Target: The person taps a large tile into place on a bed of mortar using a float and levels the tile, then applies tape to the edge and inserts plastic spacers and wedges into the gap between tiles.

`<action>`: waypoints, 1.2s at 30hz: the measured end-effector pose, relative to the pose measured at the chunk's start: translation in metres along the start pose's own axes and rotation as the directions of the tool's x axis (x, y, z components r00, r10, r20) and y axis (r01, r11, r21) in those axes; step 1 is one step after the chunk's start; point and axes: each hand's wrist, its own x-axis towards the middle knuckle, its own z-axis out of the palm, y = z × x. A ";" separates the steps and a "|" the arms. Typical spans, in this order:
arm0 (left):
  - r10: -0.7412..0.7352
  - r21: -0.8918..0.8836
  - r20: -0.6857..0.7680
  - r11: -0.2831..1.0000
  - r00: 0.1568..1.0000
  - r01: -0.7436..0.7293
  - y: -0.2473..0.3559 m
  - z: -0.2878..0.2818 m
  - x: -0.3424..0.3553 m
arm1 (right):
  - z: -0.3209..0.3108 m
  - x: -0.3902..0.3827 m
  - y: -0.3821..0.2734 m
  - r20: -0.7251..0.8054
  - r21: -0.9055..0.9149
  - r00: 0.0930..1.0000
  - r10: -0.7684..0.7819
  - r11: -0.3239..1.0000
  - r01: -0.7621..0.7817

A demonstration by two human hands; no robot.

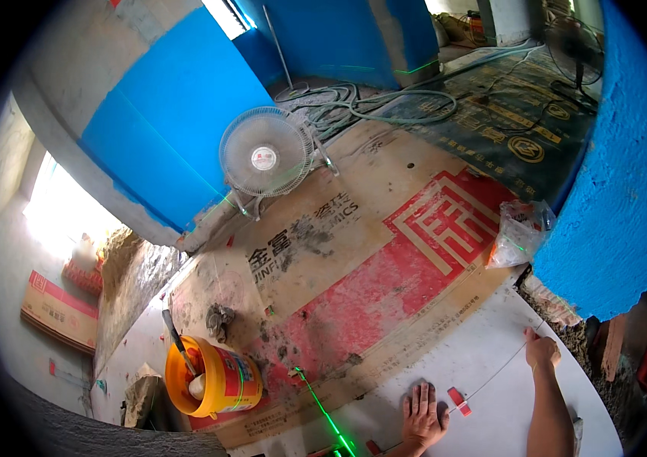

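My left hand (424, 417) lies flat on a pale floor tile (483, 426), fingers stretched forward. Just to its right a red levelling wedge (460, 402) sits across the thin joint between two tiles. My right hand (542, 350) is farther along that joint, near the tile's far right edge, with its fingers closed at the line. Whatever those fingers may hold is too small to make out. Another red wedge (373, 447) shows at the lower edge, left of my left hand. A bright green laser line (323, 411) crosses the floor farther left.
Printed cardboard (354, 305) covers the floor ahead. On it stand a yellow bucket (243, 388) with tools inside and a floor fan (266, 152). A plastic bag (521, 232) lies by the blue wall (613, 198) at right. Hoses (415, 103) coil farther back.
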 end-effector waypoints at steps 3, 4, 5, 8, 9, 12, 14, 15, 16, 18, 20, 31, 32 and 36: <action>-0.015 0.002 0.040 1.000 0.999 0.015 0.001 -0.005 0.003 | 0.000 -0.003 -0.002 -0.017 0.092 1.000 0.008 0.996 -0.006; 0.003 -0.020 -0.026 1.000 1.000 -0.003 0.002 -0.006 0.005 | 0.002 -0.002 -0.004 -0.046 0.058 0.998 0.041 0.998 -0.038; 0.020 -0.046 -0.084 0.999 0.996 -0.024 0.002 -0.007 0.006 | 0.004 -0.003 -0.003 -0.075 0.019 0.994 0.081 0.997 -0.080; 0.003 0.027 -0.013 1.000 1.000 -0.003 0.003 -0.010 0.008 | 0.012 -0.001 -0.003 -0.114 0.059 0.992 -0.046 0.997 0.053; -0.020 0.071 0.037 0.997 0.999 0.017 0.004 -0.008 0.008 | 0.015 0.000 -0.002 -0.105 0.186 0.994 -0.028 0.981 0.047; -0.028 0.045 0.069 0.999 0.997 0.025 0.004 -0.005 0.008 | 0.022 0.003 0.002 -0.065 0.136 0.997 -0.051 0.989 0.059; 0.050 0.093 0.020 0.994 0.999 -0.051 0.004 -0.004 0.008 | 0.020 0.006 0.008 -0.029 0.162 1.000 -0.008 0.987 0.012; 0.052 0.091 0.013 0.994 0.999 -0.053 0.004 -0.004 0.008 | 0.018 0.007 0.013 -0.031 0.167 0.999 -0.012 0.986 0.017; 0.091 0.098 -0.013 0.991 0.996 -0.089 0.003 -0.004 0.007 | 0.016 0.007 0.017 0.008 0.173 0.998 -0.058 0.983 0.056; 0.077 0.113 0.012 0.991 0.997 -0.078 0.002 -0.003 0.007 | 0.011 0.009 0.025 0.052 0.266 0.997 -0.055 0.963 0.039; 0.059 0.119 0.023 0.991 0.998 -0.061 0.001 -0.001 0.006 | 0.008 0.009 0.029 0.117 0.290 0.991 -0.067 0.956 0.031; 0.086 0.143 0.024 0.986 0.996 -0.088 0.000 0.002 0.005 | 0.000 0.007 -0.010 0.174 0.128 0.985 -0.013 0.992 -0.009; 0.082 0.131 0.027 0.988 0.996 -0.085 0.001 0.000 0.005 | 0.001 0.008 -0.010 0.149 0.111 0.989 0.025 0.993 -0.042; 0.053 0.107 0.069 0.992 0.996 -0.060 0.003 -0.004 0.007 | 0.009 0.009 -0.002 0.066 0.165 0.998 -0.025 0.986 0.014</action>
